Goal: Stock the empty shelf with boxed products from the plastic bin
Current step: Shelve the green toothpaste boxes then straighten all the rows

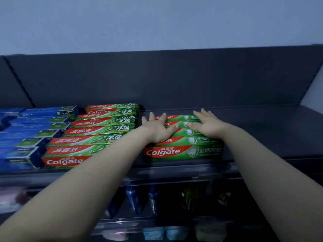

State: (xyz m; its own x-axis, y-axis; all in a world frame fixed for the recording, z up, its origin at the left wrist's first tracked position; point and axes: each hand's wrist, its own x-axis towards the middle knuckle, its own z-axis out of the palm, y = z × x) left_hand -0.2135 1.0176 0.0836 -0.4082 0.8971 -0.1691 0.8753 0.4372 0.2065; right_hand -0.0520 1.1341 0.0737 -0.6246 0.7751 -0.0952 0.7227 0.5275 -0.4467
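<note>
Spanning the view is the dark grey shelf [262, 130], its right half bare back to the rear panel [192, 79], its left half filled with rows of boxes that run from the front edge toward the back. At the left end lie blue boxes [31, 137], their print too blurred to read; next to them sits a row of green-and-red toothpaste boxes [97, 131]; and just right of that, near the middle of the shelf, a shorter row of green toothpaste boxes [183, 151], its front box close to the front edge. Both hands lie flat on top of this shorter row: the left hand [157, 128] with fingers straight and spread over the boxes' left ends, the right hand [208, 124] spread likewise over their right part, neither curled round anything, so they press rather than grip. The step in hand looks like squaring this row up beside its neighbour; the next move probably calls for lifting off, reaching to the plastic bin, which is out of view, and filling the bare stretch toward the right edge. The front faces of both green rows read "Colgate" in white on red, with 高露洁 above; the left row adds 冰爽, the row under the hands 全面防蛀.
</note>
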